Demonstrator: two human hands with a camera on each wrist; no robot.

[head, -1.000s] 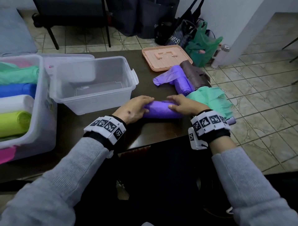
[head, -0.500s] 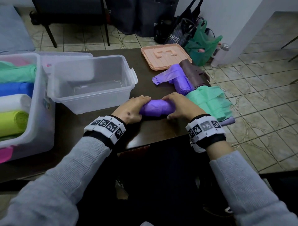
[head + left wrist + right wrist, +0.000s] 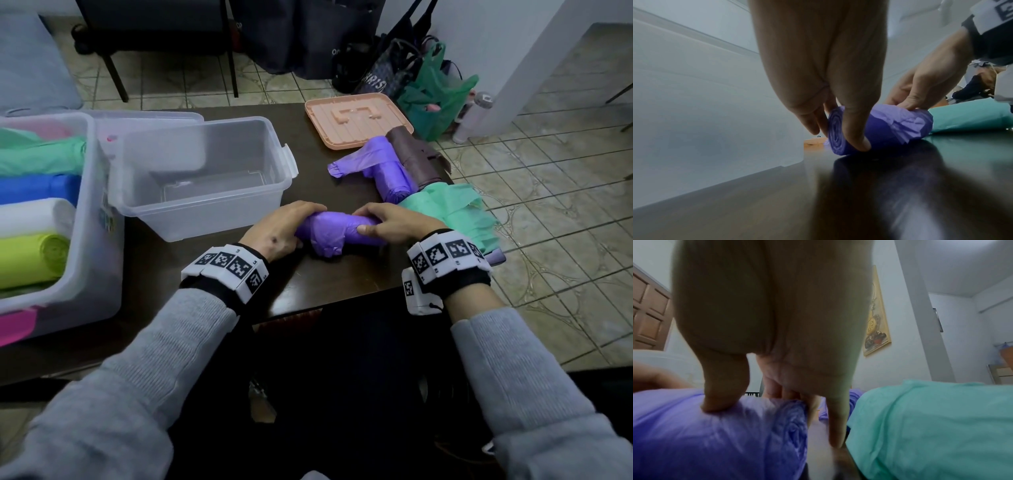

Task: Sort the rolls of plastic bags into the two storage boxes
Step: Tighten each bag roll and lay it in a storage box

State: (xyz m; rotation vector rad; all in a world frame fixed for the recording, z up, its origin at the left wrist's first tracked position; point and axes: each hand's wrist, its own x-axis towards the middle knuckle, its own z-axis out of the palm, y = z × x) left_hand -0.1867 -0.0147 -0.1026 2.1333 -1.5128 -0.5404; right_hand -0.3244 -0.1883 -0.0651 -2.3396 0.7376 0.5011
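gripping the purple roll (image 3: 337,230) with both hands, no readable label.

Peach lid (image 3: 358,120) on dark table (image 3: 329,281)

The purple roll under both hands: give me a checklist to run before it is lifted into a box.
1. Left hand grips the purple roll at its left end: ok.
2. Right hand holds its right end: ok.
3. Roll wound tight: not ok, a loose flap hangs at the front.
4. Small clear box open, nothing seen inside: ok.
5. Roll lies clear of the green bags: ok.
6. Which box takes purple: cannot tell.
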